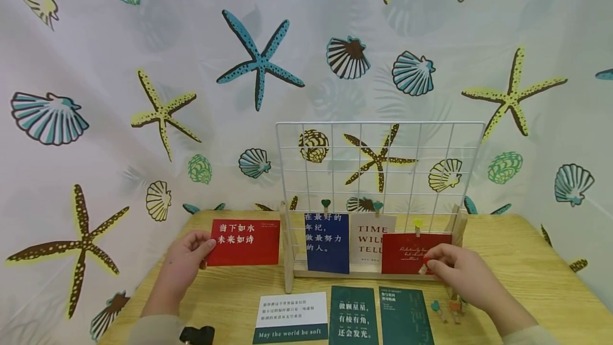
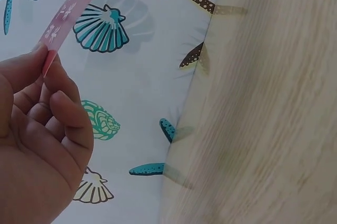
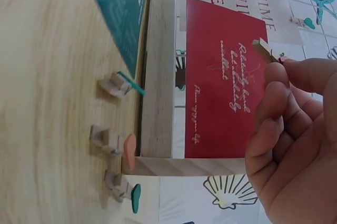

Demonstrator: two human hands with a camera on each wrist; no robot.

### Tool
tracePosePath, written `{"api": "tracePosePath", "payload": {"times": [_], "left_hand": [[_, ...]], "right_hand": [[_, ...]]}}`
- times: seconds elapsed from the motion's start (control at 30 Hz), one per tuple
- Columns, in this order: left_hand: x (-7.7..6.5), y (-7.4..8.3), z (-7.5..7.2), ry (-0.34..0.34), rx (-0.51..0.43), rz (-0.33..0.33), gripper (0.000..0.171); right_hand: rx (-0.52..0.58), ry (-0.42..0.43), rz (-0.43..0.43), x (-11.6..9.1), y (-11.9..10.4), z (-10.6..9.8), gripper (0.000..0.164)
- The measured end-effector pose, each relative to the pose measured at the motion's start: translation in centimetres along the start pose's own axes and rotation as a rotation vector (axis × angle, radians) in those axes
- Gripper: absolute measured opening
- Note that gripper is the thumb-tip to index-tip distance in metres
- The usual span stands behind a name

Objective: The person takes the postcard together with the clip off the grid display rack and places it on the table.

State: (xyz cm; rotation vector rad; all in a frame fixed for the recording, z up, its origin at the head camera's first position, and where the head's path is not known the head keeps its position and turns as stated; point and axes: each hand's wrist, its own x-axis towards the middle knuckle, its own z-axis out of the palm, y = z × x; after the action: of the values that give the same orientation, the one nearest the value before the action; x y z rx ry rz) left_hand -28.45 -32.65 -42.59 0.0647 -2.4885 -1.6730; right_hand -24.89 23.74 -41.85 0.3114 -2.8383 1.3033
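At the left of the head view, my left hand (image 1: 188, 254) pinches a red card (image 1: 249, 244) with white lettering by its left edge, thumb in front. My right hand (image 1: 462, 268) pinches a small wooden clothespin (image 3: 261, 49) with a red end between thumb and fingertips. It is in front of a second red card (image 1: 394, 262), which hangs on a white wire grid (image 1: 380, 122) under a yellow-topped clothespin (image 1: 417, 226). Left of that card hang a beige card (image 1: 356, 238) and a blue card (image 1: 328, 254), each under a green-toned, heart-topped clothespin.
A wooden stand (image 1: 288, 260) holds the grid upright. On the table (image 1: 527, 292) lie a white-and-green card (image 1: 292, 313) and two green cards, one at the right (image 1: 407, 318). Several clothespins (image 3: 117, 84) lie beneath my right hand. A black object (image 1: 197, 335) sits at the near edge.
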Motion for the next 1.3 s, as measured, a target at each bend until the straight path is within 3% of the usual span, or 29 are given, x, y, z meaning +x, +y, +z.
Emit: {"api": "tracePosePath", "payload": {"times": [0.37,0.93,1.3], "left_hand": [[0.2,-0.7,1.0,-0.032,0.036,-0.143,0.033],[0.6,-1.5,2.4,-0.061,0.074,-0.186,0.034],[0.8,-2.5,2.8,-0.050,0.099,-0.246,0.038]], "right_hand": [[0.038,-0.077,-0.018,-0.8,2.2,-1.0,0.027],[0.106,-0.170,0.062,-2.7,6.6,-4.0,0.036],[0.231,-0.232,0.136,-3.5,9.3,-5.7,0.039]]}}
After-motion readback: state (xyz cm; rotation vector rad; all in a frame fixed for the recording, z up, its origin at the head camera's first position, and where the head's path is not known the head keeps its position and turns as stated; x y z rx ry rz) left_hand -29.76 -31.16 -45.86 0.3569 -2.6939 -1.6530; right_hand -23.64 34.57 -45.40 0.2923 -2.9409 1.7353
